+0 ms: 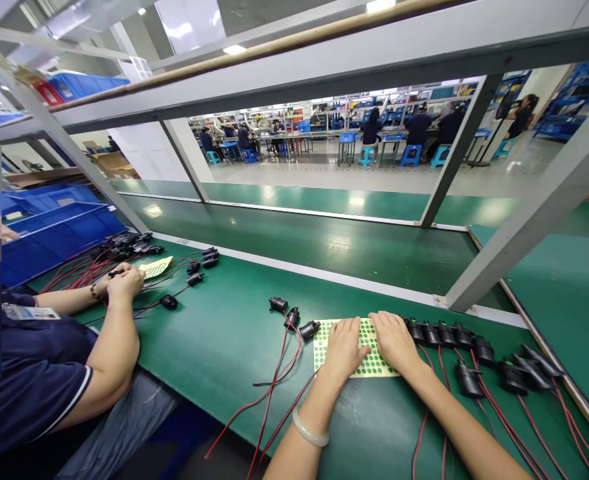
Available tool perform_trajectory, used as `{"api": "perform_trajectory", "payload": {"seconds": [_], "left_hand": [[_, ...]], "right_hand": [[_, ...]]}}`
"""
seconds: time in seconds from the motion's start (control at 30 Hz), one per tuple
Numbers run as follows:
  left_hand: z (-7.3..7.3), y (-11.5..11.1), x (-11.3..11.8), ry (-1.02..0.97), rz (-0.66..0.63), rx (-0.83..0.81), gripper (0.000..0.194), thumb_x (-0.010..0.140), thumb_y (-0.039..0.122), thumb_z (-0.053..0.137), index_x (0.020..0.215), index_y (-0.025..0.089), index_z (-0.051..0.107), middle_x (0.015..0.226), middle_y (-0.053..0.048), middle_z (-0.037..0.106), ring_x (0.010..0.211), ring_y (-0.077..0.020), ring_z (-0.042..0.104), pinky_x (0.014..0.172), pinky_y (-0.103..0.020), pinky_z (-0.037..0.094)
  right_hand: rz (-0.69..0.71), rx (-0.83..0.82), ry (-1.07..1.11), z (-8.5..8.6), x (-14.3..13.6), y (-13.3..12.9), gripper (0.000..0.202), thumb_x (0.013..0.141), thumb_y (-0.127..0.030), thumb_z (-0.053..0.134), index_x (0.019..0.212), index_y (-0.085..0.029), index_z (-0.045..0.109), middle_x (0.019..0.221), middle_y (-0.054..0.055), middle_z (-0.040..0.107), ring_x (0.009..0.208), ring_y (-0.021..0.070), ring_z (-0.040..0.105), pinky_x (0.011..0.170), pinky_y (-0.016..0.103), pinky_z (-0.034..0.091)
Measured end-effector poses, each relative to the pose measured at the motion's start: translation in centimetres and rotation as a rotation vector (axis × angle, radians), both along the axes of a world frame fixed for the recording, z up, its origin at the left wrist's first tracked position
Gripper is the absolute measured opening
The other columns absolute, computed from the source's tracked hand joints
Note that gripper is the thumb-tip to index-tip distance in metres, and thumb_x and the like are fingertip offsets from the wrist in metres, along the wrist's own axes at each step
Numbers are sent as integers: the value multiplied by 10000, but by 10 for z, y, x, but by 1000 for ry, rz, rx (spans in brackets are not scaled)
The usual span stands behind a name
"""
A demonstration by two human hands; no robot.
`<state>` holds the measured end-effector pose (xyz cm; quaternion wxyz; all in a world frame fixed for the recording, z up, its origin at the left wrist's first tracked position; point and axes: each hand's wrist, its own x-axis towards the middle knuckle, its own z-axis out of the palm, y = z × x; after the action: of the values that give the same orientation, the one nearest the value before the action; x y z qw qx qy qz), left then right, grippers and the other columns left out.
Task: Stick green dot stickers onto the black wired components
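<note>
A pale yellow sheet of round green stickers [374, 366] lies on the green tabletop before me. My left hand [343, 347] rests flat over its left half, thumb stretched toward the middle. Over the sheet's right edge lies my right hand [393, 340], fingers extended and palm down. Neither hand shows anything gripped; what is under the fingertips is hidden. Just left of the sheet are a few black cylindrical parts with red and dark wires [309, 330]. Close by my right hand, a row of similar black cylinders [447, 333] stands along the bench, wires trailing toward me.
At left a co-worker's hands [124, 280] hold a small black part beside another sticker sheet [155, 268]. Blue bins [64, 233] and piled wired parts [124, 247] are there. Metal frame posts [529, 193] rise from the bench; a raised edge [549, 347] runs at right.
</note>
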<state>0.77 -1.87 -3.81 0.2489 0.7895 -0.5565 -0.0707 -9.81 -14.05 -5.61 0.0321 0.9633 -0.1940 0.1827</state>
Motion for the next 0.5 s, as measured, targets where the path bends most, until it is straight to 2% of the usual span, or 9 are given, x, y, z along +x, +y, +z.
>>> {"api": "perform_trajectory", "payload": {"seconds": [0.27,0.4,0.5], "left_hand": [[1,0,0,17,7,4,561,775,264,689,1275,174,450,1219,-125,594,1171,-302,526,993,-457,402],[0,0,0,28,11,5,567,773,253,684,1282,173,446,1229,-127,590,1170,-306,526,996,-463,402],[0,0,0,35,12,-4,564,775,252,674,1285,184,443,1228,-125,587,1166,-304,528,994,-468,405]], "right_hand": [[4,-2,7,5,0,2,404,751,-21,420,1108,-136,571,963,110,623,974,271,538,948,412,354],[-5,1,-23,1,-1,0,404,788,-27,399,1135,-151,566,1002,109,625,1004,266,537,950,413,354],[-6,4,-43,-3,-2,-3,317,862,-95,396,1122,-141,571,1045,126,627,1043,277,533,945,419,361]]}}
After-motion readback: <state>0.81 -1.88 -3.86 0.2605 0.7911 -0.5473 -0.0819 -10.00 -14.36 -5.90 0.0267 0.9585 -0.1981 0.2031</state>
